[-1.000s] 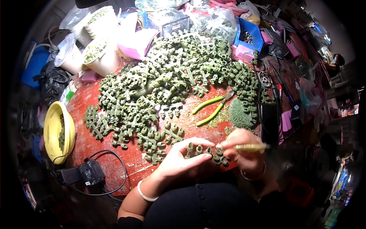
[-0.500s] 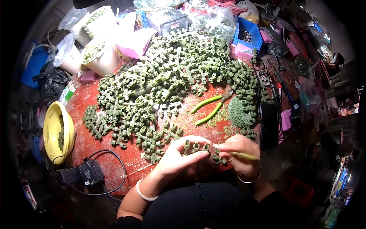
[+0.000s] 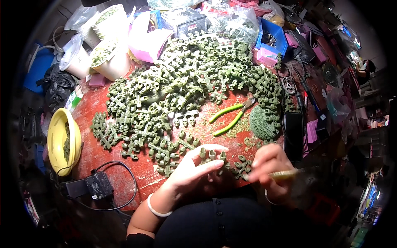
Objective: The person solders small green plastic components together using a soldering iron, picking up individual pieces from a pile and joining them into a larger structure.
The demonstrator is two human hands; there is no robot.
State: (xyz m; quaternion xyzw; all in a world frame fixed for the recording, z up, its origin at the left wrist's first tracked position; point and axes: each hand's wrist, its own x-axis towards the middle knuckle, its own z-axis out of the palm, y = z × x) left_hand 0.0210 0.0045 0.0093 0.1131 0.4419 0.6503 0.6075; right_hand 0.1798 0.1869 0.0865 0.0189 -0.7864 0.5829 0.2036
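My left hand (image 3: 186,170) is closed around a green moulded piece (image 3: 212,155) with a row of small cup shapes standing up from it, close to the table's near edge. To the right of it my right hand (image 3: 269,165), smeared by motion, grips a slim tool with a yellowish handle (image 3: 283,174); its tip cannot be made out. Another green cluster (image 3: 242,166) lies on the table between my hands. Green-handled cutting pliers (image 3: 228,120) lie opened beyond them, beside a round green textured pad (image 3: 263,122).
A large heap of green pieces (image 3: 182,82) covers the middle of the red table (image 3: 93,159). Yellow basin (image 3: 74,142), black adapter with cable (image 3: 99,184) at left; white buckets (image 3: 113,66) far left. Blue bin (image 3: 276,31), dark phone-like slab (image 3: 292,134) at right. Someone sits far right.
My right hand has drawn back to the right, away from the cup-shaped piece, with the yellowish-handled tool still in it. My left hand stays nearly in place, holding its piece.
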